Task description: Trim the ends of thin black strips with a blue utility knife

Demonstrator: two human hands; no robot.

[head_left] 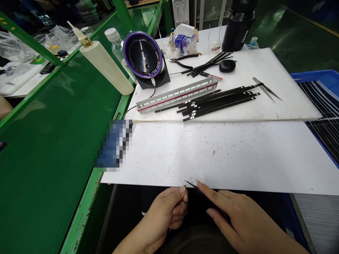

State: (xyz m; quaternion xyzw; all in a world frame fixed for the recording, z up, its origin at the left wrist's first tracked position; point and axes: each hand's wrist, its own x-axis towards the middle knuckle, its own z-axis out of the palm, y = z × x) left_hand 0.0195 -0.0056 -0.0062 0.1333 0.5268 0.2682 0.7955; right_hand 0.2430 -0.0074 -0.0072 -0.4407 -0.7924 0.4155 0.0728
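Observation:
My left hand [169,208] is closed in a pinch just past the table's near edge. A tiny dark tip shows at its thumb and forefinger, too small to name. Beside it, my right hand [235,211] holds a slim pointed tool [191,184], dark with a little blue, its tip close above the left fingertips. The right forefinger lies stretched along this tool, and its grip end is hidden by the hand. Farther back on the white board, a bundle of black strips [219,103] lies beside a grey slotted channel [177,96] with a red line.
Tweezers [267,89], cutting pliers [184,60], more black strips [212,63] and a black rounded case [227,65] rest on the white board [286,84]. A purple-rimmed fan [143,54], a glue bottle [106,67] and a black flask [238,28] stand behind. A blue bin [312,75] is at right.

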